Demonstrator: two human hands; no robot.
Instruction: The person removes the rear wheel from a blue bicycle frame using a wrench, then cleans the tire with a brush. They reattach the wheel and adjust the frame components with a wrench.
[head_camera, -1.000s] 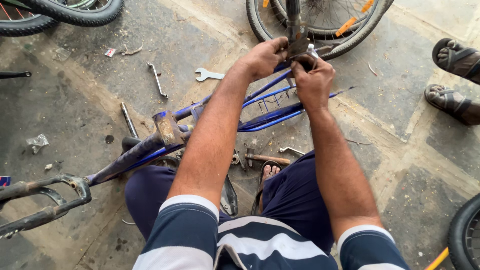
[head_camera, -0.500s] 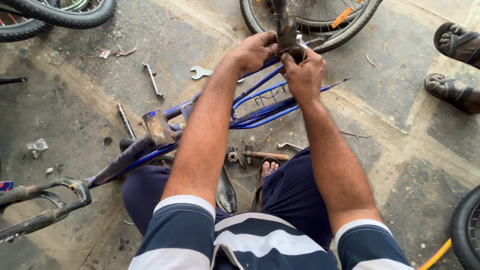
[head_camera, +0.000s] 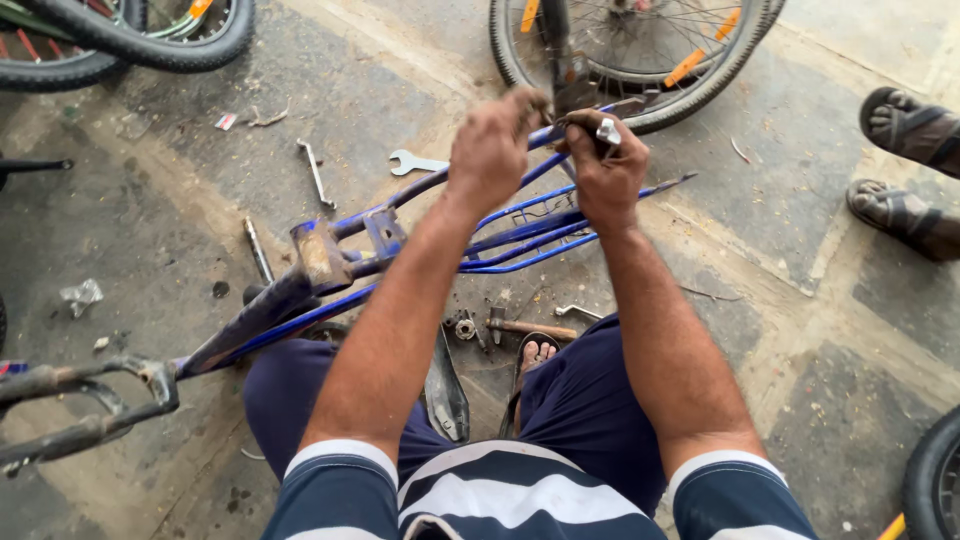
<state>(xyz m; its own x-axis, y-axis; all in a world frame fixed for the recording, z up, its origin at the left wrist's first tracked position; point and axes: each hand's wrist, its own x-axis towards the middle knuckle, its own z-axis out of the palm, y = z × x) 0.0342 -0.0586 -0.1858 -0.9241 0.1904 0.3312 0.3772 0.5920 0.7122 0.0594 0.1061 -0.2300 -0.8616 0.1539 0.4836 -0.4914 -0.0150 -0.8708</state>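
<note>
A blue bicycle frame (head_camera: 330, 300) lies across my lap on the concrete floor, its rear stays reaching toward a spoked wheel (head_camera: 640, 60). My left hand (head_camera: 495, 150) grips the rear end of the frame near the wheel's axle. My right hand (head_camera: 605, 170) is closed around a small silvery tool or metal part (head_camera: 607, 131) at the same spot. What exactly the fingers of both hands pinch is hidden.
An open-end wrench (head_camera: 415, 163) and a thin metal tool (head_camera: 314, 172) lie on the floor beyond the frame. A hammer (head_camera: 525, 327) and small parts sit by my sandalled foot (head_camera: 535, 355). Another person's sandalled feet (head_camera: 905, 170) stand at right. Tyres show at top left (head_camera: 130, 40) and bottom right (head_camera: 930, 480).
Both hands have stayed at the rear of the frame by the wheel, shifting only slightly. The view has drifted a little, and the silvery part in my right hand shows more clearly.
</note>
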